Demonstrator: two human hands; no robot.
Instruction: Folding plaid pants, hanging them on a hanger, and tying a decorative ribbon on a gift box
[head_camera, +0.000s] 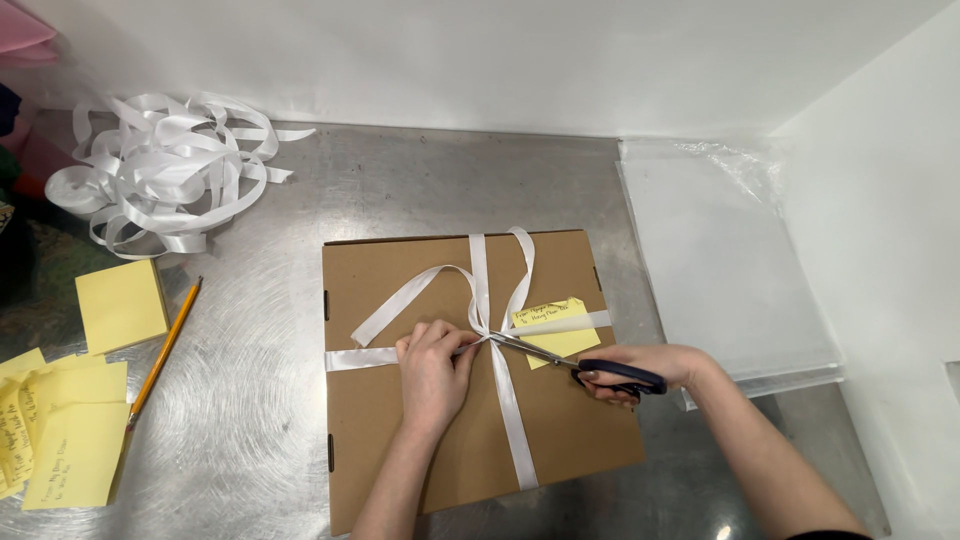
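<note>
A flat brown cardboard box (420, 450) lies on the steel table, tied crosswise with white ribbon (513, 420). A yellow sticky note (560, 345) with handwriting sits under the ribbon right of the knot. My left hand (432, 370) rests on the box and pinches the ribbon at the knot. My right hand (650, 368) grips dark-handled scissors (560, 358), whose blades point left and reach the knot beside my left fingers.
A tangled heap of white ribbon (160, 185) lies at the back left. A yellow sticky-note pad (120, 305), a yellow pencil (165, 350) and several written notes (60, 440) lie at the left. A stack of clear plastic bags (720, 260) lies right of the box.
</note>
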